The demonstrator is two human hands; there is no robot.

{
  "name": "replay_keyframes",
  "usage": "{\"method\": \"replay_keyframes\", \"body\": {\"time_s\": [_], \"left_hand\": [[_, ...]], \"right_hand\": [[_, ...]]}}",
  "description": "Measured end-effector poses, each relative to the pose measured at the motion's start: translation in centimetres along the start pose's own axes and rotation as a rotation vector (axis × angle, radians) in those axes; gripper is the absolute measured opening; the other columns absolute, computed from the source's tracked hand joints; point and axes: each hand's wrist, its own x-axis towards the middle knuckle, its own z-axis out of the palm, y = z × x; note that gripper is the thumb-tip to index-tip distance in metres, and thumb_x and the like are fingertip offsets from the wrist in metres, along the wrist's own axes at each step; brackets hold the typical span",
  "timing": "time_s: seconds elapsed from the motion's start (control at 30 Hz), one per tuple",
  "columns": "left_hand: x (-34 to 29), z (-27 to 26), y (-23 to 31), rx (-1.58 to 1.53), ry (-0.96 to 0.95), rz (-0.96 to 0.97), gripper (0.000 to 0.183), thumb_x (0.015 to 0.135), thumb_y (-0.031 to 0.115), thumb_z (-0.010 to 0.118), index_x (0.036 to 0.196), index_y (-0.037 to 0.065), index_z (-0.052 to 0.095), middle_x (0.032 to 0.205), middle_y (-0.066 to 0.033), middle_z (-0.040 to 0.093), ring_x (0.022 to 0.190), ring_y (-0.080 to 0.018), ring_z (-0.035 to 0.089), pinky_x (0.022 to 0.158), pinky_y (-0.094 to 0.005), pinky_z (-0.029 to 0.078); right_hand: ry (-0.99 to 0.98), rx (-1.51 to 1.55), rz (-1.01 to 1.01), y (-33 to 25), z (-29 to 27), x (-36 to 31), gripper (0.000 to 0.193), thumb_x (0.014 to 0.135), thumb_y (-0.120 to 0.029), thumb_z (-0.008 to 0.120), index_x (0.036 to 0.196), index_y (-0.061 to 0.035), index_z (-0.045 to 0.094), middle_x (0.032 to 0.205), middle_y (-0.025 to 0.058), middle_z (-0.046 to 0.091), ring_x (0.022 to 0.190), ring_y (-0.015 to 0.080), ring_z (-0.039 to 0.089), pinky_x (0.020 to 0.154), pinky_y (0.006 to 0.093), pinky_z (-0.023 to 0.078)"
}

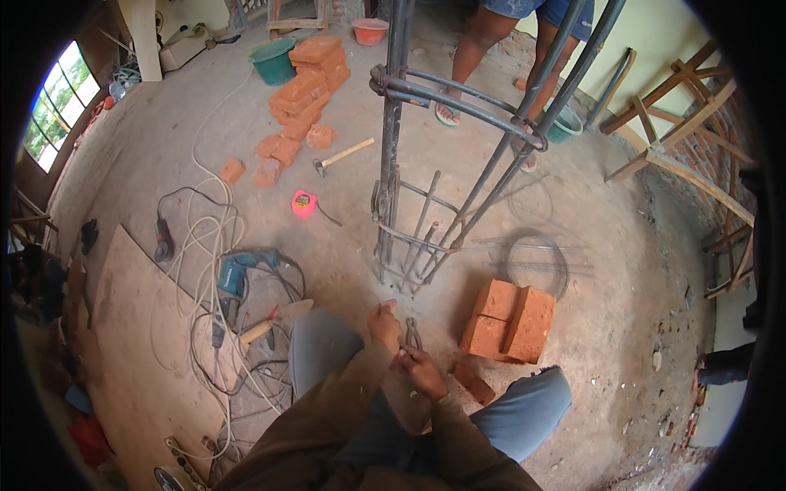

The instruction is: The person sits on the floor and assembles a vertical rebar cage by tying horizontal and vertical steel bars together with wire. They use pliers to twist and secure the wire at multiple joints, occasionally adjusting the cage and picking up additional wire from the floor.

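Note:
I sit on the floor, both hands between my bent knees, in front of an upright cage of steel reinforcing bars (391,155). My right hand (426,375) is closed round the handles of a pair of pincers (412,329), whose jaws point away from me. Just left of them, my left hand (385,326) has its fingers curled together near the foot of the cage; whatever they pinch is too small to make out. Bent bar ties (471,96) ring the cage, and shorter bars (424,204) rise from the floor inside it.
Bricks (509,322) and a wire coil (559,262) lie right. At left are a power drill (232,282), tangled cables, an angle grinder (164,240) and a board (135,327). Beyond lie a pink tape measure (304,204), a hammer (344,155) and stacked bricks (299,94). Another person's legs (475,49) stand behind the cage.

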Motion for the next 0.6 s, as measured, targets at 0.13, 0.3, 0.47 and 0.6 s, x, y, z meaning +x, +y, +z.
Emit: {"method": "replay_keyframes", "body": {"time_s": [0.13, 0.3, 0.47, 0.6], "left_hand": [[-0.3, 0.8, 1.8, -0.217, -0.044, -0.002, 0.033, 0.099, 0.025, 0.044, 0.113, 0.000, 0.060, 0.066, 0.0022, 0.043, 0.057, -0.0122, 0.046, 0.053, -0.0306, 0.040], [-1.9, 0.6, 4.7, -0.389, 0.085, 0.007, 0.027, 0.098, 0.033, 0.054, 0.088, 0.008, 0.053, 0.066, 0.0010, 0.044, 0.049, -0.0110, 0.041, 0.045, -0.0274, 0.033], [-3.0, 0.1, 6.4, -0.185, -0.022, 0.052, 0.030, 0.093, 0.027, 0.066, 0.074, 0.013, 0.047, 0.056, 0.0028, 0.039, 0.043, -0.0104, 0.037, 0.041, -0.0264, 0.029], [-2.5, 0.1, 6.4, -0.447, -0.005, -0.050, 0.033, 0.091, 0.023, 0.068, 0.068, 0.014, 0.046, 0.053, 0.0029, 0.037, 0.040, -0.0108, 0.035, 0.038, -0.0276, 0.027]], "right_hand": [[0.210, 0.020, -0.101, -3.7, 1.3, -1.1, 0.022, 0.099, -0.020, 0.060, 0.099, 0.0014, 0.067, 0.081, -0.0002, 0.061, 0.075, 0.0094, 0.054, 0.070, 0.0270, 0.047], [0.255, -0.263, -0.361, -6.9, 1.0, -1.2, 0.016, 0.097, -0.015, 0.062, 0.099, -0.0005, 0.069, 0.081, 0.0058, 0.066, 0.078, 0.0146, 0.061, 0.073, 0.0298, 0.049], [-0.402, -0.505, -0.388, -9.6, 0.3, -3.2, 0.020, 0.098, -0.019, 0.059, 0.102, -0.0033, 0.070, 0.090, 0.0147, 0.071, 0.079, 0.0232, 0.067, 0.076, 0.0333, 0.051], [0.042, -0.116, -0.074, -10.5, -1.1, -2.8, 0.018, 0.098, -0.019, 0.058, 0.099, -0.0044, 0.069, 0.077, 0.0060, 0.066, 0.075, 0.0132, 0.062, 0.070, 0.0331, 0.051]]}}
